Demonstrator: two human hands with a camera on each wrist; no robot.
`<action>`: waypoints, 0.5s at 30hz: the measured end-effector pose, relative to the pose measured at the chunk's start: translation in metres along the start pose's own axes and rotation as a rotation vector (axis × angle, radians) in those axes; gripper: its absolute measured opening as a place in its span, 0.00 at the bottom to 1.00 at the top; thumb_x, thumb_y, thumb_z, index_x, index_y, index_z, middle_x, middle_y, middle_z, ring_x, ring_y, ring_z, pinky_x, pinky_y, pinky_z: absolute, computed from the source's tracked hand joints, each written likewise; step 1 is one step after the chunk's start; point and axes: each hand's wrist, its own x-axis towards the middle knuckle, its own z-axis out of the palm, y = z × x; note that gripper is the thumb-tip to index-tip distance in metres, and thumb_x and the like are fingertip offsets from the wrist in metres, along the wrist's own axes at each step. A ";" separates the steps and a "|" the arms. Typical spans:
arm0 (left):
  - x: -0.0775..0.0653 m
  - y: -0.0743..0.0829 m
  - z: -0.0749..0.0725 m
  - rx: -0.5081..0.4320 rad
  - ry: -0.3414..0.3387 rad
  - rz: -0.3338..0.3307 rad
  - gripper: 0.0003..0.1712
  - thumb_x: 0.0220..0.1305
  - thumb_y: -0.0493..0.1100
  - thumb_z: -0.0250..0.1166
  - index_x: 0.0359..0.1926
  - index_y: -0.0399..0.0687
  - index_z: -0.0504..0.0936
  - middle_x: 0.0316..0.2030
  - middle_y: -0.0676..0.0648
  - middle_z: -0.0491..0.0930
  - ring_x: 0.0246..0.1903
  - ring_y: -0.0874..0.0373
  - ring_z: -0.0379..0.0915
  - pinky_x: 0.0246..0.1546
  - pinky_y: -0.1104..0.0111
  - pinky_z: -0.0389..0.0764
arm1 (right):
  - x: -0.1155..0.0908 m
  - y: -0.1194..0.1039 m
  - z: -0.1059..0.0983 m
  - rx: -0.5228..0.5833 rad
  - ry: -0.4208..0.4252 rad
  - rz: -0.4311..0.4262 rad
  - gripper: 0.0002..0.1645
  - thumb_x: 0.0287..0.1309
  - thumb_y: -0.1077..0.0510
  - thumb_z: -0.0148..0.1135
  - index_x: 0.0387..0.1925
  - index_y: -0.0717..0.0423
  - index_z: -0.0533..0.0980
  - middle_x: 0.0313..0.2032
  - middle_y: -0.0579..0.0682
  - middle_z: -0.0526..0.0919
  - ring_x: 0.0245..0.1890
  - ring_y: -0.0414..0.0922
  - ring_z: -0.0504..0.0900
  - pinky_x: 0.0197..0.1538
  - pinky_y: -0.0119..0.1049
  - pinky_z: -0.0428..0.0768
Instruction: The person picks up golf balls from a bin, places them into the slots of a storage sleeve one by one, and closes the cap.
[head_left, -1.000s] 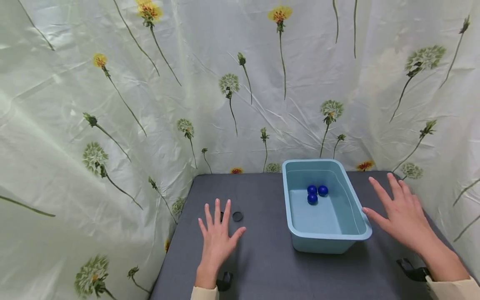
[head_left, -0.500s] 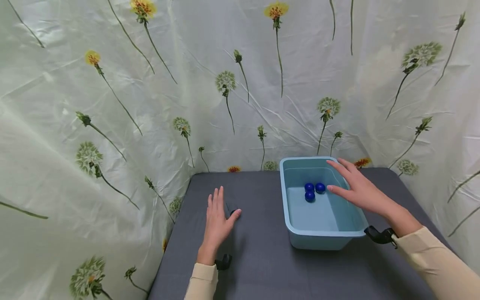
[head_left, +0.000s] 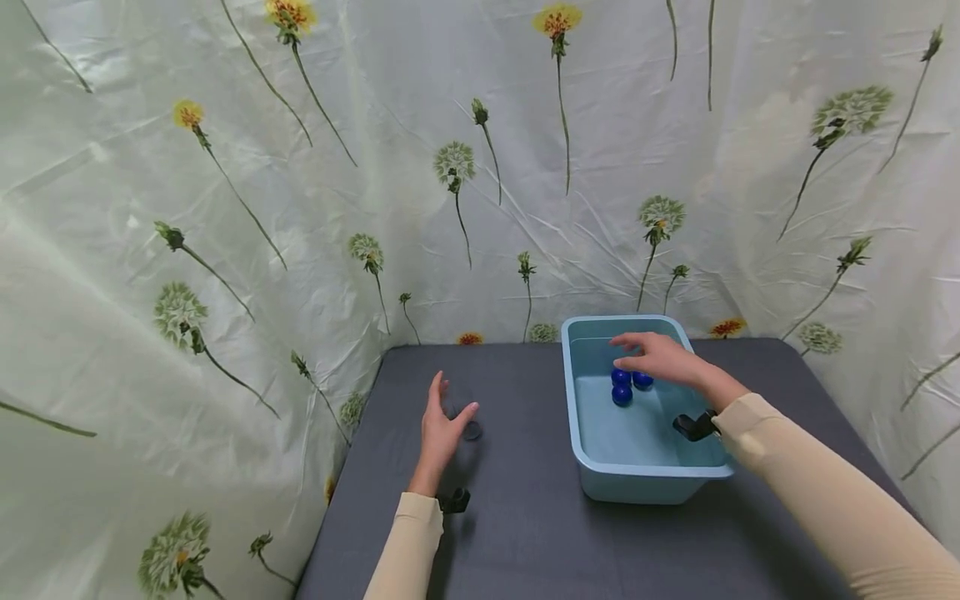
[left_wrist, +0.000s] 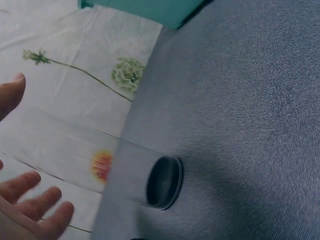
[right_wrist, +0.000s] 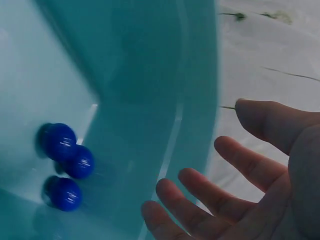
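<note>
On the left of the table, my left hand (head_left: 437,429) reaches with thumb and fingers spread apart. Beside it stands a clear tube with a black base (head_left: 471,431); the left wrist view shows the clear tube (left_wrist: 135,172) rising from that base, near the fingers. Whether the hand touches it I cannot tell. My right hand (head_left: 660,358) hovers over the light blue bin (head_left: 656,472), fingers loosely bent and holding nothing. Below it on the bin floor lie several blue balls (head_left: 622,394), three of them visible in the right wrist view, grouped together (right_wrist: 64,194).
The dark grey table (head_left: 525,533) ends at a white plastic curtain (head_left: 495,225) printed with dandelions, behind and at both sides. The bin's raised walls surround the balls. A black wrist camera (head_left: 695,425) sits at each wrist.
My right hand has moved left from outside the bin's right side to above the balls. The left hand has turned sideways, its thumb and fingers now spread beside the clear tube.
</note>
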 end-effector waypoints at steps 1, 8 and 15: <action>0.002 -0.003 0.001 -0.023 0.002 0.004 0.53 0.61 0.57 0.73 0.79 0.69 0.51 0.73 0.47 0.62 0.72 0.49 0.57 0.66 0.46 0.63 | 0.006 0.004 0.003 -0.012 -0.019 0.007 0.31 0.70 0.50 0.60 0.67 0.63 0.70 0.60 0.70 0.75 0.58 0.65 0.76 0.55 0.61 0.75; 0.004 -0.018 0.007 -0.128 0.018 0.014 0.39 0.62 0.50 0.73 0.71 0.55 0.67 0.59 0.41 0.78 0.62 0.47 0.72 0.62 0.46 0.68 | 0.037 0.032 0.027 -0.043 -0.121 0.091 0.29 0.68 0.54 0.62 0.63 0.67 0.73 0.57 0.68 0.78 0.54 0.61 0.79 0.55 0.56 0.76; 0.005 -0.024 0.013 -0.172 -0.014 0.024 0.27 0.60 0.51 0.74 0.57 0.47 0.78 0.54 0.40 0.81 0.53 0.50 0.80 0.58 0.49 0.74 | 0.047 0.059 0.045 -0.021 -0.173 0.225 0.30 0.65 0.56 0.65 0.64 0.67 0.73 0.60 0.70 0.74 0.59 0.66 0.75 0.53 0.57 0.78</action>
